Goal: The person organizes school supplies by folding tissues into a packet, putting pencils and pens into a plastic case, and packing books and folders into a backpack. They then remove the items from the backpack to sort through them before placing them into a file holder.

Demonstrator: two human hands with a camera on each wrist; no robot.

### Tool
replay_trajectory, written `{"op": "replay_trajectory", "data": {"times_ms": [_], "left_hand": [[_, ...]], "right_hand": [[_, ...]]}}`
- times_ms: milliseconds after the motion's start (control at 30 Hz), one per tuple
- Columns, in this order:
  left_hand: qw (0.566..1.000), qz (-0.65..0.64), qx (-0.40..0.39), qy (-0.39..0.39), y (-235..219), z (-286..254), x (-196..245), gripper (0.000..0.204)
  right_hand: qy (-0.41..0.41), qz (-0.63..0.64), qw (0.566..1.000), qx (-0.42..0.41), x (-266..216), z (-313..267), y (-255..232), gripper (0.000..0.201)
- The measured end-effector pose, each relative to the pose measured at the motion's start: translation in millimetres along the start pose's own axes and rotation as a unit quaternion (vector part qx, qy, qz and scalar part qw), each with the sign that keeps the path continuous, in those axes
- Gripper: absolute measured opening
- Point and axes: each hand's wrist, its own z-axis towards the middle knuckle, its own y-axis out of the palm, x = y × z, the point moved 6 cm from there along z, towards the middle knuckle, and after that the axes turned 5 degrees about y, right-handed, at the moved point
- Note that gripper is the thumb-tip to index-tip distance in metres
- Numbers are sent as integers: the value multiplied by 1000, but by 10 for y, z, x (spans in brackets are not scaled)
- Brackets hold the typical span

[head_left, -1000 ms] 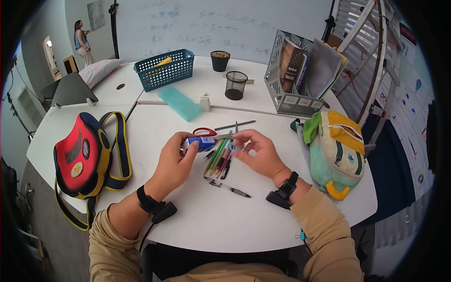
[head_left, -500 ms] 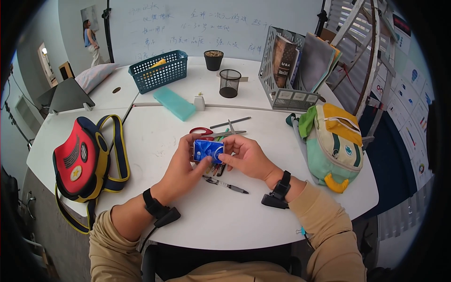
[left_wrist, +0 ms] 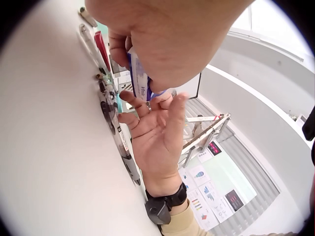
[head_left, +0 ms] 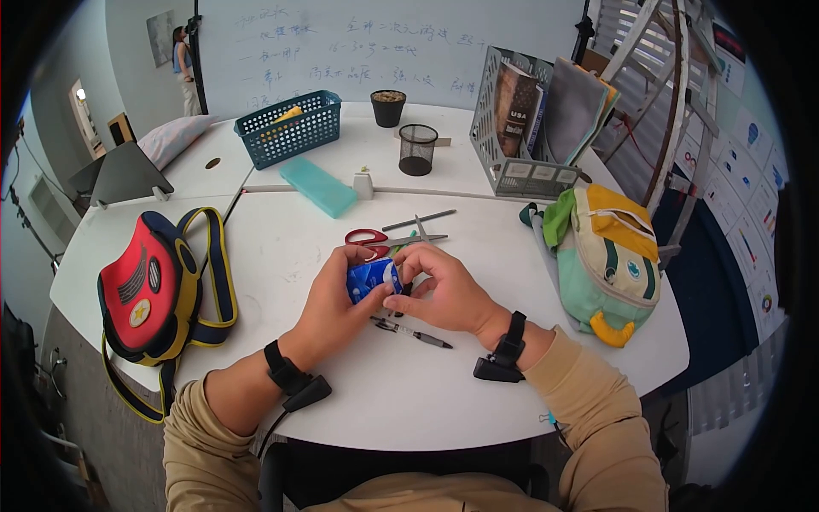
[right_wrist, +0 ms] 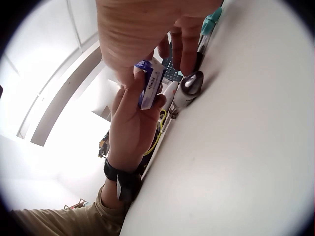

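Note:
My left hand point(head_left: 334, 294) grips a small blue-and-white tissue pack point(head_left: 368, 280) above the middle of the table, thumb across its near face and fingers behind. The right hand point(head_left: 452, 290) is at the pack's right end, its thumb on the near side and index finger beyond. Its other fingers hang loosely in the right wrist view. White lettering shows on the narrow side of the tissue pack point(right_wrist: 152, 86). Beyond the hands lie red-handled scissors point(head_left: 365, 240), blades spread. A clear pen point(head_left: 414, 335) lies nearer me; several more pens are mostly hidden under the hands.
A red bag point(head_left: 149, 286) lies at left, a green-and-yellow backpack point(head_left: 610, 264) at right. Farther back are a turquoise case point(head_left: 320, 188), a perforated basket point(head_left: 290, 132), a mesh cup point(head_left: 418, 152), a potted plant point(head_left: 388, 108) and a grey file holder point(head_left: 533, 181).
The right hand has come from above the pens to the pack's right end. The pack has been turned about in the hands and now tilts. A person in the background has moved right.

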Motion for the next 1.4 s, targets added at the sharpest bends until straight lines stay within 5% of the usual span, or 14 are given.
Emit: {"op": "replay_trajectory", "data": {"times_ms": [100,400,600,1000,1400], "left_hand": [[999,16,-1,29,15,-9,3,56],[993,-111,-19,-39,46,3,-39,48],[981,-181,-13,-61,93,0,-30,43],[988,-147,-43,10,123,-5,-85,45],[911,-374,-103,-136,211,-58,-96,42]], "right_hand": [[-20,-25,999,22,-18,-8,6,24],[128,88,987,43,355,8,-87,8],[-60,-29,994,91,43,14,-174,9],[-15,-11,995,95,-108,16,-124,21],[-63,-18,996,54,-73,3,-81,19]]}}
